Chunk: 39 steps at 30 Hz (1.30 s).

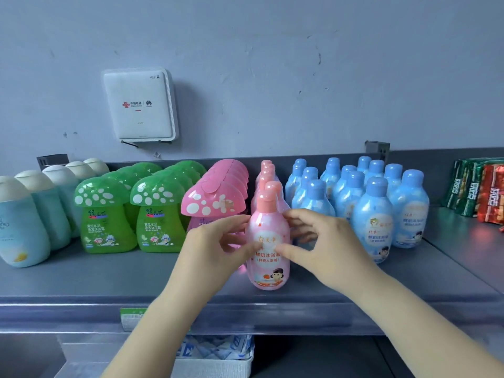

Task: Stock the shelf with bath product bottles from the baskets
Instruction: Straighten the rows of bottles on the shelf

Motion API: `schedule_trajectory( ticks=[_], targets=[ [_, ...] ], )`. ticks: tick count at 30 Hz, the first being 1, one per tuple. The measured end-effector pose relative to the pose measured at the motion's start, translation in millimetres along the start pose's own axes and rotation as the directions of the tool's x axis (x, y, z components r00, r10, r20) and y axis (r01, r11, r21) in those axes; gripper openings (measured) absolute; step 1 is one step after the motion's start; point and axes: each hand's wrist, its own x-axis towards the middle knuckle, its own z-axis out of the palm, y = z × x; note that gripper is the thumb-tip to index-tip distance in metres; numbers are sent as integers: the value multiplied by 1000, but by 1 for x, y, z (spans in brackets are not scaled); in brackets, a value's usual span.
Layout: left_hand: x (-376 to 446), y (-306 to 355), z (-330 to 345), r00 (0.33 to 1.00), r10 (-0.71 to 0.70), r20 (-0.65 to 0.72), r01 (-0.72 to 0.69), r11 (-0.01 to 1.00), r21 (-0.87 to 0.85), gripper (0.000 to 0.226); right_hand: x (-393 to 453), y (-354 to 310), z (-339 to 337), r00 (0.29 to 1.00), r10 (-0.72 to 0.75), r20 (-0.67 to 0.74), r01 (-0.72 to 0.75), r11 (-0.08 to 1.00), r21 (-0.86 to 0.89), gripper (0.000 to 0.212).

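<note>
A pink bath bottle with a pink cap stands upright near the front of the grey shelf, at the head of a row of like pink bottles. My left hand holds its left side, thumb on the label and fingers curled round the body. My right hand holds its right side the same way, thumb on the label. The bottle's base rests on the shelf.
Rows fill the shelf: pale blue bottles with cream caps at left, green mushroom bottles, pink mushroom bottles, blue bottles at right. Snack packets lie far right. A white basket sits below. A WiFi box hangs on the wall.
</note>
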Motion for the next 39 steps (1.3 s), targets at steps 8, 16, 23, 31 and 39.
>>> schedule_trajectory(
  ticks=[8, 16, 23, 31, 39],
  targets=[
    [0, 5, 2, 999, -33, -1, 33, 997, -69, 43, -1, -1, -1, 999, 39, 12, -39, 998, 48, 43],
    [1, 5, 3, 999, -36, -1, 36, 997, -74, 37, 1, 2, -2, 999, 40, 26, -41, 999, 16, 49],
    [23, 28, -31, 988, 123, -97, -119, 992, 42, 26, 22, -14, -31, 993, -54, -102, 45, 995, -88, 36],
    [75, 46, -33, 955, 164, 248, -272, 822, 501, 23, 61, -17, -43, 990, -15, 143, 95, 810, -578, 32],
    [98, 32, -22, 877, 119, 466, -400, 719, 569, 23, 75, -3, -34, 958, 45, 284, 160, 737, -656, 19]
  ],
)
